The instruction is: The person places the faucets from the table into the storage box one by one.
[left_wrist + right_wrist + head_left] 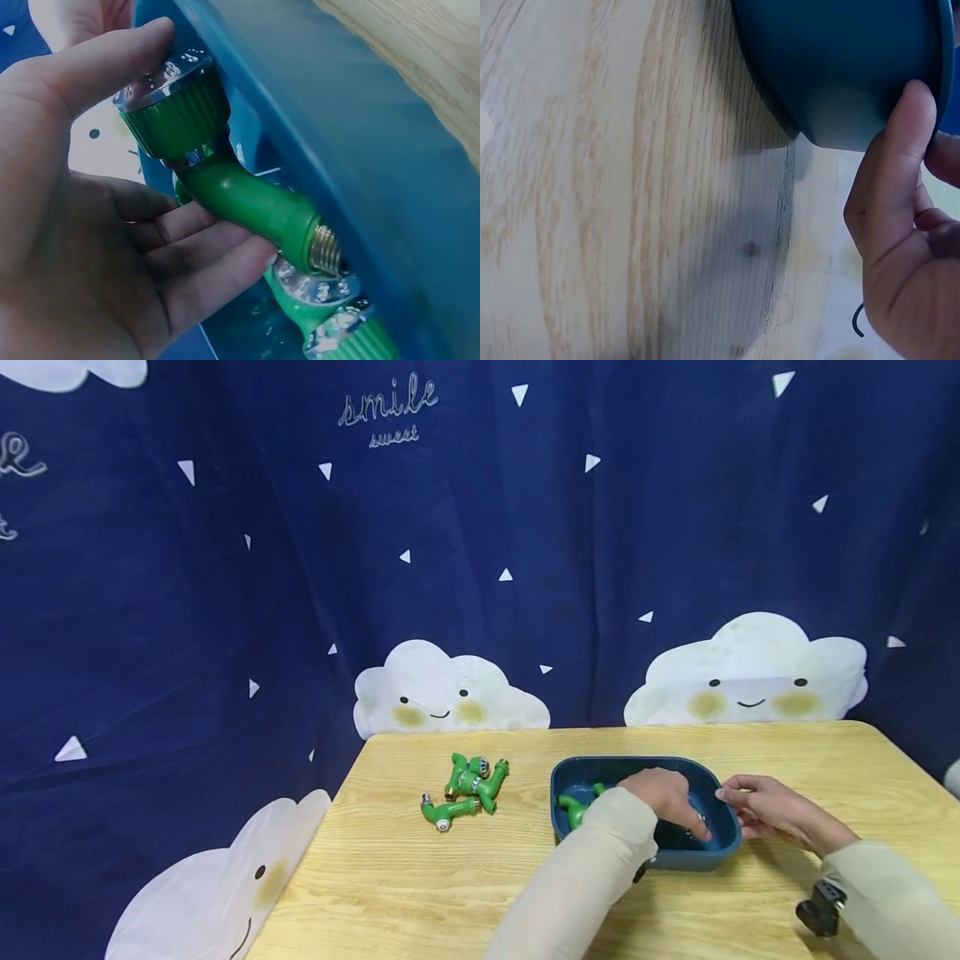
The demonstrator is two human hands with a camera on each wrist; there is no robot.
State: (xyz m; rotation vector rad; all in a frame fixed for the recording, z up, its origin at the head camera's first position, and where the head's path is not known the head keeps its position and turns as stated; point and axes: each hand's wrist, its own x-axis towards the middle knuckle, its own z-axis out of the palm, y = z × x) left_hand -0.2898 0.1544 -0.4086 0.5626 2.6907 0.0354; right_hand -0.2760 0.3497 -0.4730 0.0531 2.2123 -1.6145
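My left hand (670,795) reaches down into a dark blue plastic bin (633,766). In the left wrist view it holds a green tap (244,196) with a ribbed, chrome-topped knob and a brass threaded end; the thumb lies on the knob and the fingers pass under the body. Another green tap (330,306) lies below it in the bin. More green taps (573,810) show at the bin's left side, partly hidden by the sleeve. At the right end, my right hand (780,810) pinches the bin's rim between thumb and fingers.
On the wooden table (390,893), left of the bin, lie several green taps (472,781) in a cluster, with a separate green tap (450,812) just in front. A dark blue curtain (480,527) with clouds hangs behind the table and along its left side.
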